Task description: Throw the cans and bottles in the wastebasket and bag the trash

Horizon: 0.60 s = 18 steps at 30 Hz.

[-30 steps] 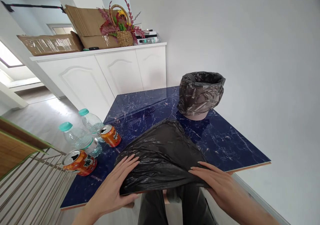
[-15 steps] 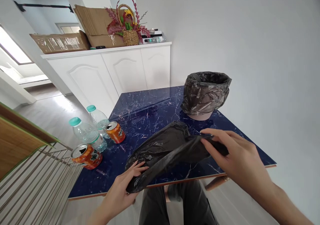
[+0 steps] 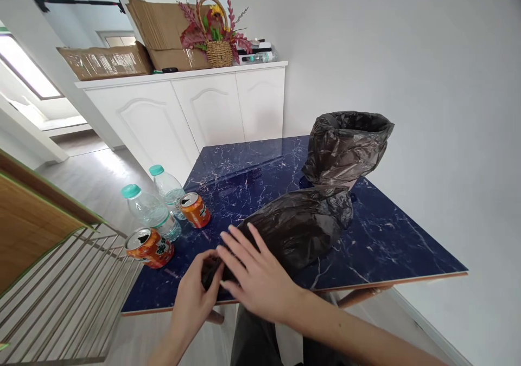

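A black plastic bag (image 3: 301, 222) lies spread across the blue marbled table (image 3: 391, 236). Its near left end is pinched by my left hand (image 3: 197, 287), with thumb and fingers curled round the plastic. My right hand (image 3: 254, 274) rests over the bag beside the left, fingers outstretched, its palm side hidden. Behind the flat bag, a small bin lined with another black bag (image 3: 348, 146) stands upright; only a sliver of its pale base shows.
Two orange cans (image 3: 150, 248) and two clear bottles with teal caps (image 3: 152, 211) stand at the table's left edge. Left of them is a metal rack (image 3: 69, 295). A white cabinet (image 3: 158, 116) behind carries cardboard boxes (image 3: 106, 62) and a flower basket (image 3: 220, 53).
My right hand has let go of the bag's right end and moved left, next to my left hand. The bag now lies flatter, and my left hand has closed on its end.
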### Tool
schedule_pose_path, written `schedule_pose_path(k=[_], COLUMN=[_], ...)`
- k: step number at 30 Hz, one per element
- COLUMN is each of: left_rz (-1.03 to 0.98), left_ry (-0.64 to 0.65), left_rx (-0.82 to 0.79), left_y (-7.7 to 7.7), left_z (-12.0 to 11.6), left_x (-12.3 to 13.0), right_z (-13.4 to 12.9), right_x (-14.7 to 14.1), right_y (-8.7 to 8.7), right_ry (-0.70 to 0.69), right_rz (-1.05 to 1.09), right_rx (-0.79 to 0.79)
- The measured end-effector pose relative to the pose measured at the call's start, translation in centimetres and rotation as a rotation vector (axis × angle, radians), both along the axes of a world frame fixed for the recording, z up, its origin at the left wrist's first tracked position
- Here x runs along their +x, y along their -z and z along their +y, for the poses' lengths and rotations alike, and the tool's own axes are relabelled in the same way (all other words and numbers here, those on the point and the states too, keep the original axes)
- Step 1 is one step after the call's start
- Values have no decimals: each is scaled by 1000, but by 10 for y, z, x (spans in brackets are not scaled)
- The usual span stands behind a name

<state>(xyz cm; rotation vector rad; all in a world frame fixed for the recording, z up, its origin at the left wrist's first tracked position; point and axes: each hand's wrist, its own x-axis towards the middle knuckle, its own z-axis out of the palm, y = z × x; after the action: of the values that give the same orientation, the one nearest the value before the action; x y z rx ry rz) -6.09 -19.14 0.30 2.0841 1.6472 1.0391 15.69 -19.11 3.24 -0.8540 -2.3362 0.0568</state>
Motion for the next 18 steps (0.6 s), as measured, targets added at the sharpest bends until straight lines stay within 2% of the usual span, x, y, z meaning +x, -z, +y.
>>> schedule_pose_path(k=[4, 10, 13, 18], left_rz=[30, 17, 14, 44], left_ry=[-23, -19, -15, -14], left_rx=[24, 11, 8, 41], left_y=[8, 21, 23, 24], left_z=[9, 16, 17, 16], left_x=[1, -5, -7, -6], right_z=[49, 101, 121, 144], right_x=[12, 58, 81, 114], right_y=[28, 66, 74, 77], right_ry=[119, 144, 158, 207], right_rz=[-20, -37, -18, 59], right_rx=[-147, -386, -385, -400])
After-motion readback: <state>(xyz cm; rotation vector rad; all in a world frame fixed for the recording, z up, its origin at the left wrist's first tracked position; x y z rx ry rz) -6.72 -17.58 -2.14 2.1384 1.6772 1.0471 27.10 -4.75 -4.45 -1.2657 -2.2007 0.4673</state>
